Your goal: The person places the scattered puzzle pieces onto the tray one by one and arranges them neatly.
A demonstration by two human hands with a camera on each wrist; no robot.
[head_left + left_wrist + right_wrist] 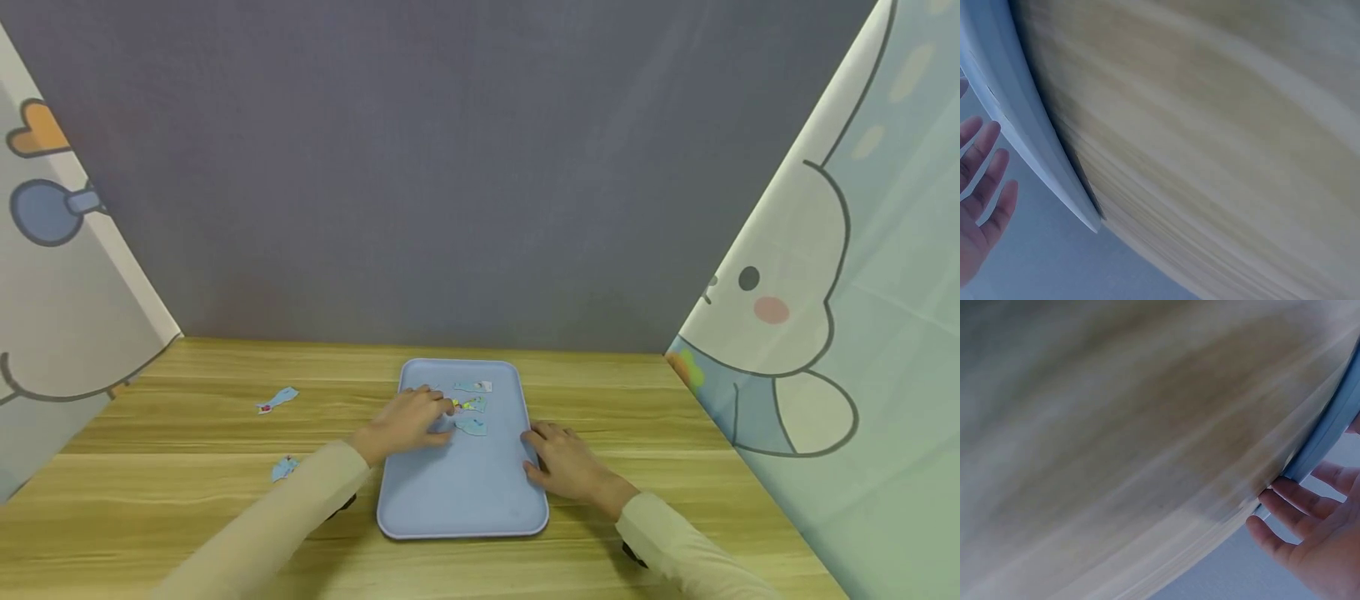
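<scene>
A pale blue tray (465, 500) with a raised rim lies on the table. My left hand (408, 421) is over its upper left part, fingers spread and loosely bent, beside several light blue printed pieces, among them a top piece (474, 387), a middle one with yellow marks (477, 405) and a lower one (472, 427). Part of the pieces is hidden behind that hand. In the left wrist view no thing shows in the left fingers (999, 212). At the tray's right rim, my right hand (573, 467) rests with its fingertips touching the edge.
Two more light blue pieces lie on the wooden table (645, 400) left of the tray: a long one (279, 399) farther back and a short one (284, 468) near the left sleeve. A grey cloth (435, 175) rises behind the table, with cartoon-printed sheets (795, 275) at both sides.
</scene>
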